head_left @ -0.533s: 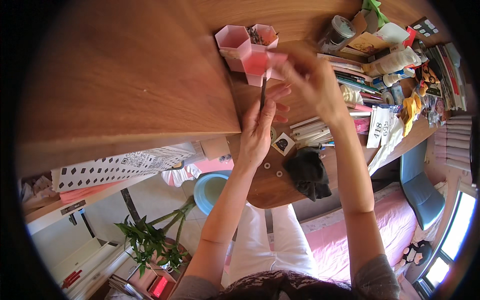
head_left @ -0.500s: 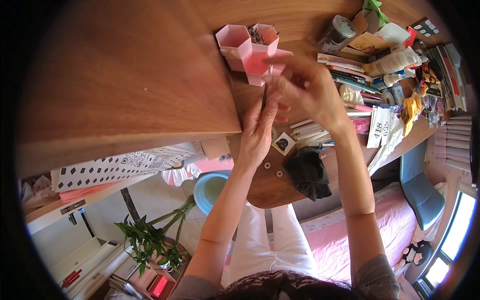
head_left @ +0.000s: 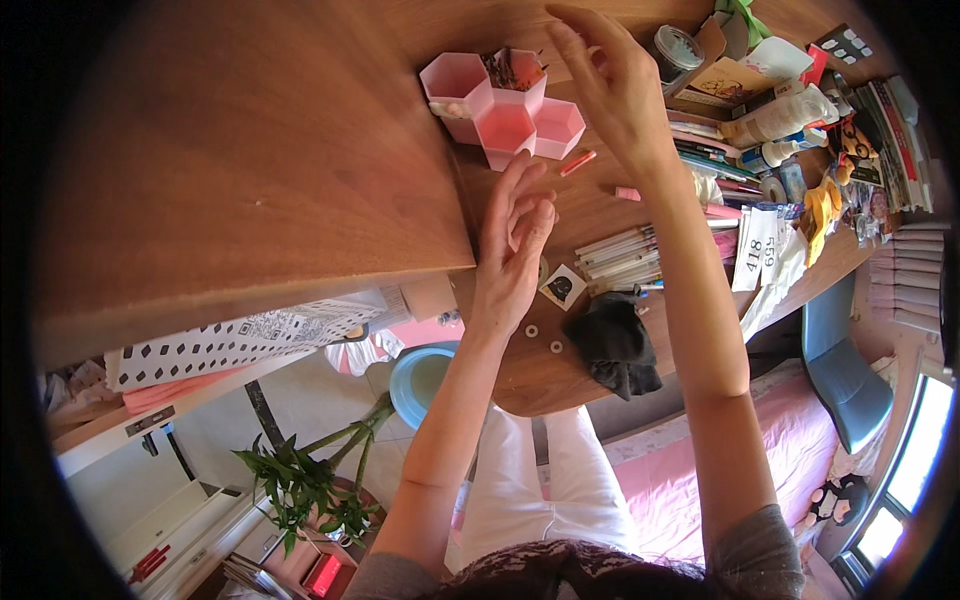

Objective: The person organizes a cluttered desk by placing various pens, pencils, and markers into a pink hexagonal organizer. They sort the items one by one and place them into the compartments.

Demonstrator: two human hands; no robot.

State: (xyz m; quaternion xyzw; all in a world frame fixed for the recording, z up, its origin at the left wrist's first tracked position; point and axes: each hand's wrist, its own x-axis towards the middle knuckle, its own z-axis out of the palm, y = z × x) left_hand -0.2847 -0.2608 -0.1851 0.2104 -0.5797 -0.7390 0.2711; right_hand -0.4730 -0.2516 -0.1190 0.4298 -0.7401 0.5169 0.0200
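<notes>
My left hand is over the desk just below the pink hexagonal organizer. Its fingers are apart and slightly curled, with nothing seen in them. Higher up and to the right, my right hand is raised beside the organizer, thumb and fingers spread and nothing visible in it. Several thin dark sticks stand in the organizer's back right cup; the other cups look bare inside. On the desk right of the organizer lie a small orange-pink stick and a short pink piece.
White pens lie in a row near a square picture card and a crumpled black cloth. Books, bottles and a lidded cup crowd the right side. A blue bucket and a leafy plant stand below.
My hands have drawn apart. The thin dark stick that was between them is no longer in either. My right hand has moved up, uncovering the organizer and the orange-pink stick.
</notes>
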